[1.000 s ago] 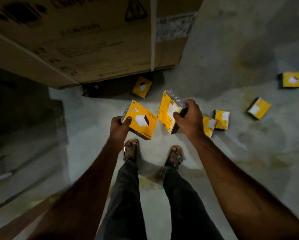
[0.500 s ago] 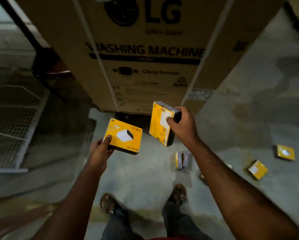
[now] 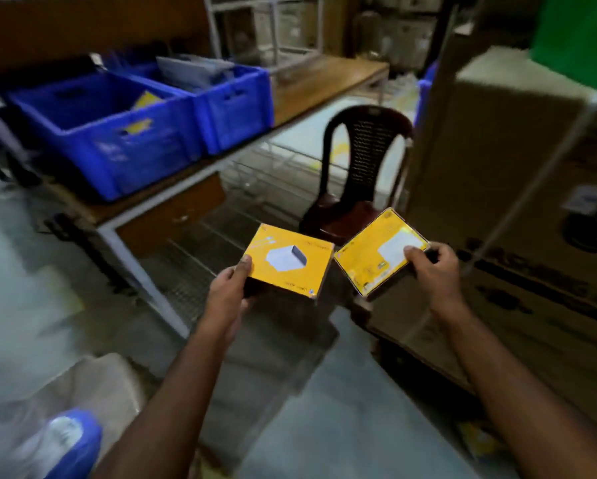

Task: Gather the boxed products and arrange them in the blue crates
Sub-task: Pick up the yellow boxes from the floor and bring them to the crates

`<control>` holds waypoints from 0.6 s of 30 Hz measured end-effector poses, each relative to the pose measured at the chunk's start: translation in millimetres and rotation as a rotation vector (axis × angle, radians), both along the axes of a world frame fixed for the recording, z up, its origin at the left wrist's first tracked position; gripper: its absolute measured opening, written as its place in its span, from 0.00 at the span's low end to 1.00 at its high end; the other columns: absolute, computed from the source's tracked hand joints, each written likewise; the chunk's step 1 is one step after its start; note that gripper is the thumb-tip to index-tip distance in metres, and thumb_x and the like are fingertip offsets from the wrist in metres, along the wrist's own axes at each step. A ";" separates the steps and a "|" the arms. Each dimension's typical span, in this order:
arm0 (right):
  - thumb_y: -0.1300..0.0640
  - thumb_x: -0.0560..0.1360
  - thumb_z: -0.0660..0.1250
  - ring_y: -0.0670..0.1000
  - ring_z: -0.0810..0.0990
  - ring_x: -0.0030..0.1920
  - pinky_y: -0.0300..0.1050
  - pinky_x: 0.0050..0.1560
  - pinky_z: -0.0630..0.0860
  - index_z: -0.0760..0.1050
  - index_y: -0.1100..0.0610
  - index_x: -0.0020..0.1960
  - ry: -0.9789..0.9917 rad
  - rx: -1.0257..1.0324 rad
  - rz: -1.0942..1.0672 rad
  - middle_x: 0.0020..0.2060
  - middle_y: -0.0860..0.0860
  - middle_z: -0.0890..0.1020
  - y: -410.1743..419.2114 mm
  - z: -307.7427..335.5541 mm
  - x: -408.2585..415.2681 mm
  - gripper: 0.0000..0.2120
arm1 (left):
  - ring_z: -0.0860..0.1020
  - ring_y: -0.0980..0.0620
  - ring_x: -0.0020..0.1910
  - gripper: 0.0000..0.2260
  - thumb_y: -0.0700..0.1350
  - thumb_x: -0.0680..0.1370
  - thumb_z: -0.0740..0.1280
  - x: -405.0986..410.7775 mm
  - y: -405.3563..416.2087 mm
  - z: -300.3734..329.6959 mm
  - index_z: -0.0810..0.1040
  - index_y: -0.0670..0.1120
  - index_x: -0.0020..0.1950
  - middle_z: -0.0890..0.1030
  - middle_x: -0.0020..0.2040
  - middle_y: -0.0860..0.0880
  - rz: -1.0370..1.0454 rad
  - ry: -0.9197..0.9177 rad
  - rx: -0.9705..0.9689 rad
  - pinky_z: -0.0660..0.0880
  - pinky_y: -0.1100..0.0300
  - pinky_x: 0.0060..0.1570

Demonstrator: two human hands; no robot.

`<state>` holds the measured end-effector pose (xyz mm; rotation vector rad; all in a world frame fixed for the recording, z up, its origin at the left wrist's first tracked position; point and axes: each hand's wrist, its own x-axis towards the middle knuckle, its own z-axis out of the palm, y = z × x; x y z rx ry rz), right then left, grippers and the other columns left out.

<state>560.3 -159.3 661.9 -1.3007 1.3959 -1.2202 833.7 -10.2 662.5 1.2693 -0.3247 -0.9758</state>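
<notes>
A yellow box is gripped at its near left corner by the left hand, the thumb laid on the printed top face and the fingers tucked beneath. A second yellow box is pinched by the right hand at its right edge, thumb on top, the other fingers curled behind it. Both boxes are held out in front of the body at about the same height, top faces turned up toward the camera; the second one is tilted and rotated, and its near corner lies just beside the right edge of the first, though whether they touch cannot be told through the blur.

Beyond the boxes a dark plastic chair is seen, standing beside a large cardboard carton on the right. To the left a wooden table on a pale metal frame is seen, with two blue crates set side by side on it: the near blue crate and the far blue crate. Something yellow, possibly another box, is glimpsed inside the near crate, and pale papers or packets appear in the far one. Both held boxes are well apart from the crates.
</notes>
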 end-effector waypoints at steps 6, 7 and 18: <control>0.46 0.67 0.71 0.55 0.79 0.43 0.51 0.44 0.78 0.72 0.53 0.44 -0.227 -0.058 0.122 0.44 0.55 0.80 -59.1 69.9 154.1 0.14 | 0.82 0.54 0.41 0.10 0.51 0.80 0.64 107.7 -21.9 72.2 0.79 0.46 0.50 0.84 0.46 0.49 0.324 0.002 -0.172 0.78 0.62 0.33; 0.43 0.65 0.71 0.58 0.81 0.45 0.53 0.45 0.81 0.73 0.54 0.46 -0.251 -0.041 0.147 0.46 0.57 0.81 -69.1 78.7 177.7 0.18 | 0.82 0.55 0.41 0.09 0.51 0.80 0.65 124.4 -28.9 80.2 0.79 0.46 0.50 0.83 0.46 0.50 0.387 0.004 -0.194 0.78 0.61 0.34; 0.41 0.63 0.71 0.60 0.83 0.51 0.56 0.49 0.82 0.72 0.56 0.49 -0.390 -0.013 0.547 0.53 0.63 0.81 -217.8 93.7 413.4 0.23 | 0.82 0.53 0.47 0.08 0.51 0.80 0.65 288.1 -158.0 125.2 0.79 0.48 0.51 0.83 0.49 0.49 0.672 -0.074 -0.318 0.78 0.59 0.40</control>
